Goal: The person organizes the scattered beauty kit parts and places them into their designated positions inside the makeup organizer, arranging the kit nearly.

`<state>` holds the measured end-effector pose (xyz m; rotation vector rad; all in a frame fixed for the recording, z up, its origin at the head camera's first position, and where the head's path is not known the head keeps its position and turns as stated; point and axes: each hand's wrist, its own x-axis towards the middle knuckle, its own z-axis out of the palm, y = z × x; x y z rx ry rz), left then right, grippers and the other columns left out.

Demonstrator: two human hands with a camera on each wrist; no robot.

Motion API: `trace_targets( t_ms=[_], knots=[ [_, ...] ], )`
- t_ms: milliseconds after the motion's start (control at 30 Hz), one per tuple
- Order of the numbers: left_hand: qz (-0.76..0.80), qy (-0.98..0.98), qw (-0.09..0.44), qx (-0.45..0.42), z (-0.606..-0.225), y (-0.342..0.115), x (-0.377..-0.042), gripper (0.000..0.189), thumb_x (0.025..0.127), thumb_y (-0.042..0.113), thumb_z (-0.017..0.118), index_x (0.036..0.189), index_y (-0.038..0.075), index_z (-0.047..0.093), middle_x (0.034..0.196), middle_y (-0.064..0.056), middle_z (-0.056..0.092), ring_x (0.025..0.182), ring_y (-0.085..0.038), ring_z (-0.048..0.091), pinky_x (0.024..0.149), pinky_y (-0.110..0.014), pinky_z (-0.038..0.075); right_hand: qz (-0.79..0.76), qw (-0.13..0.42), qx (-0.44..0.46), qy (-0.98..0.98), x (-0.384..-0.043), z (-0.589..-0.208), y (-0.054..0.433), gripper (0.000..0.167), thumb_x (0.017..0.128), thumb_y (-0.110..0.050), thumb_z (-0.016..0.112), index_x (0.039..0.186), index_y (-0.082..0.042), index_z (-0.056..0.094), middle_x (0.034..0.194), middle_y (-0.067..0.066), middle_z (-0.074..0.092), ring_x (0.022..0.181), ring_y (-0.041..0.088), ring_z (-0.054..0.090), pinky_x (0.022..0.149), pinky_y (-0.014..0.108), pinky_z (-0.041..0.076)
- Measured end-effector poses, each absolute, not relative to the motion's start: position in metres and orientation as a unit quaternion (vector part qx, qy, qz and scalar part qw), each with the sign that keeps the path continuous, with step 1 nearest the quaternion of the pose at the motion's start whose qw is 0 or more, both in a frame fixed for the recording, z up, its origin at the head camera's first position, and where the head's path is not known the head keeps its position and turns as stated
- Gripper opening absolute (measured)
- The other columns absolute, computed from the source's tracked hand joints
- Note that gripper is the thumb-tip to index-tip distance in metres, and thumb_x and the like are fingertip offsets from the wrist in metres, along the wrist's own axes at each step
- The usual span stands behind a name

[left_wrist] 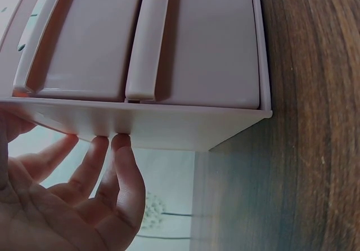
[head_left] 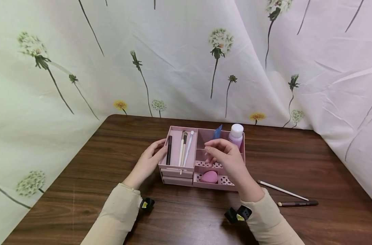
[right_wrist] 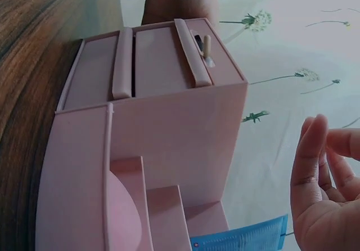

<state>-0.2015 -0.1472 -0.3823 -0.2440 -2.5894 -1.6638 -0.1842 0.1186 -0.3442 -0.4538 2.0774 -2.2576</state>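
A pink desktop organizer (head_left: 177, 172) with two small drawers stands on the table. My left hand (head_left: 148, 157) touches its left side; in the left wrist view the fingertips (left_wrist: 122, 141) rest against the outer wall. Above the right-hand compartments hovers my right hand (head_left: 228, 159), fingers loosely bent, with nothing visible in it. The organizer's top tray holds a black pen-like stick (head_left: 169, 150) and several slim makeup brushes (head_left: 188, 148). A pink makeup sponge (head_left: 209, 177) sits in the front compartment. Behind my right hand are a blue tube (head_left: 217, 132) and a white-capped bottle (head_left: 236, 134).
To the right of the organizer, a white-handled brush (head_left: 284, 190) and a dark-handled brush (head_left: 299, 203) lie on the brown wooden table (head_left: 91, 197). A flower-printed cloth (head_left: 180, 61) hangs behind the table's back edge.
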Motion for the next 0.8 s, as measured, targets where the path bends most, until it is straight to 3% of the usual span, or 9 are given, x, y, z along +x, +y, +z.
trace_targets(
  t_ms=[233,467,800],
  knots=[
    [-0.535,-0.841,0.024,-0.074,-0.383,-0.148,-0.202,0.049,0.104,0.032,0.050,0.147,0.008,0.046,0.139,-0.020,0.053,0.128,-0.033,0.051,0.106,-0.048,0.039,-0.731,0.021,-0.138,0.668,-0.185,-0.339,0.129,0.016,0.096,-0.005,0.061,0.095,-0.019,0.070,0.074,0.000,0.062,0.062,0.012,0.062,0.061,0.025,0.054],
    [-0.531,-0.843,0.026,-0.076,-0.384,-0.148,-0.203,0.049,0.104,0.032,0.050,0.147,0.008,0.046,0.139,-0.021,0.054,0.127,-0.034,0.052,0.106,-0.048,0.039,-0.728,0.020,-0.124,0.675,-0.186,-0.335,0.137,0.008,0.096,-0.008,0.063,0.100,-0.012,0.068,0.074,0.001,0.062,0.063,0.013,0.062,0.062,0.027,0.055],
    [-0.529,-0.845,0.028,-0.079,-0.383,-0.148,-0.202,0.049,0.104,0.032,0.049,0.146,0.007,0.046,0.139,-0.021,0.054,0.127,-0.033,0.052,0.106,-0.048,0.039,-0.733,0.002,-0.122,0.669,-0.186,-0.330,0.144,0.017,0.096,-0.005,0.061,0.094,-0.020,0.070,0.073,0.000,0.062,0.062,0.012,0.061,0.060,0.026,0.055]
  ],
)
